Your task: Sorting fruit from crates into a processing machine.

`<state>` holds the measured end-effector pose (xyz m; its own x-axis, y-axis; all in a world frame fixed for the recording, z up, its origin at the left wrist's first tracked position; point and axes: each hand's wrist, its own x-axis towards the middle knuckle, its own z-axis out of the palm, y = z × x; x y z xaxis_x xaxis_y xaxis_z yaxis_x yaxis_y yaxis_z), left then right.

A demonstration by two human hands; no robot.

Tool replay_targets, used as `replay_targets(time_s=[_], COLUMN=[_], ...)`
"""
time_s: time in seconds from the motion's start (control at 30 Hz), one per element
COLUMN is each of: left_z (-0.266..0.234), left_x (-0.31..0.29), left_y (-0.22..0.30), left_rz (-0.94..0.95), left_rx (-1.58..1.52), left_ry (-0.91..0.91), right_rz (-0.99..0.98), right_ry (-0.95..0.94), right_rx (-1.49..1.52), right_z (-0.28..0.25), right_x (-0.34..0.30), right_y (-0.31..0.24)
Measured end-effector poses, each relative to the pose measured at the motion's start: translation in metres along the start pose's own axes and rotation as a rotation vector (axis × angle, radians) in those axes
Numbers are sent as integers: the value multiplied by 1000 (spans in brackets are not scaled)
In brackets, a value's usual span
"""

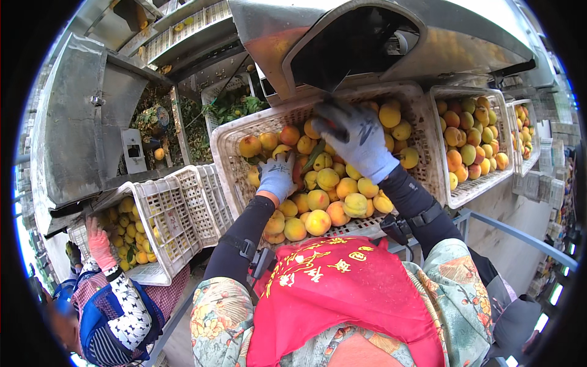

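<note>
Peaches: yellow-orange fruit heaped in the white crate straight ahead, filling it from the near edge to the far edge under the chute.
Leaf: one green leaf lies among the fruit, between the two hands.
Left hand: gloved in blue-grey, palm down on the fruit near the crate's left side; fingers curled into the pile, but whether they grip a peach cannot be told.
Right hand: grey glove with dark fingertips, near the crate's far edge just under the chute mouth; fingers bent over the fruit there, and what they clasp, if anything, is hidden.
Sleeves: black sleeves on both forearms, each with a strap and a small black device by the elbow.
Chute: grey metal chute with a dark opening, hanging over the crate's far edge.
Right crates: a second crate of peaches just beside the first on its right, and a third beyond it.
Left crate: a white crate at the left, tilted, with smaller yellow fruit in it.
Co-worker: another person at lower left, with a pink glove on that crate's fruit.
Apron: red cloth with yellow marks at the wearer's front.
</note>
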<state>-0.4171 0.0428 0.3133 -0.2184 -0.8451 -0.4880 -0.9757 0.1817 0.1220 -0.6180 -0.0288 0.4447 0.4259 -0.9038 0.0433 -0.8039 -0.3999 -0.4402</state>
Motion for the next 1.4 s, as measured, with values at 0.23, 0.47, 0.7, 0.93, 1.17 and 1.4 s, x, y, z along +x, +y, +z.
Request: replay_targets(time_s=[0.23, 0.47, 0.7, 0.93, 1.17, 1.4], left_z=[-1, 13, -60, -85, -74, -94], left_x=[11, -13, -30, -16, -12, -8], left_y=[4, -9, 28, 32, 17, 25], left_rz=[-26, -24, 421, 411, 233, 242], left_rx=[-230, -2671, -2847, -2930, -2713, -2684], left_ry=[121, -362, -295, -275, -80, -417], right_rz=[-1, 305, -128, -7, 115, 88], right_ry=[-592, -489, 306, 545, 716, 665], right_rx=[-66, 772, 652, 325, -99, -96], right_z=[111, 23, 4, -8, 2, -11], right_x=[-62, -37, -42, -18, 31, 101], right_y=[47, 29, -8, -16, -18, 5])
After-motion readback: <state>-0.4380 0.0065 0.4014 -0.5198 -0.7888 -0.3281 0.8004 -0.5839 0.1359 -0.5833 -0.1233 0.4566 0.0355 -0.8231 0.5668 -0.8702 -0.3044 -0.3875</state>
